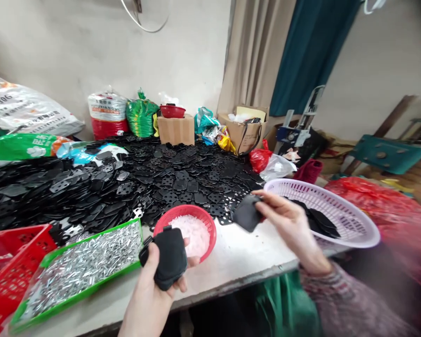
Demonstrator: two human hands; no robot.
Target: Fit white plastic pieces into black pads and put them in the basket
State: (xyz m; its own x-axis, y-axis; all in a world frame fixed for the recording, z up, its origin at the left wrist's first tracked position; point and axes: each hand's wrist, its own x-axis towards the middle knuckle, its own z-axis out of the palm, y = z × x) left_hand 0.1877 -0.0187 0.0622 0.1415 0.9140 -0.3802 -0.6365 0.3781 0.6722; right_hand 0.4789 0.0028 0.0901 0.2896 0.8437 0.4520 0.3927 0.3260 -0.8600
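V306 on wht sack (28, 107)

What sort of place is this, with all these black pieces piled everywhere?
Probably a small piecework workshop. A huge heap of black perforated plates covers the bench, a green-rimmed tray of small metal pins sits beside it, and a pink plastic basket holds more black pieces.

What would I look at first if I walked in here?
A huge heap of flat black perforated plates covers the back of the white table. In front sit a green tray of shiny silver metal pins and a round red bowl of pale pink granules. The left hand holds a small black piece, and the right hand pinches a second small black piece.
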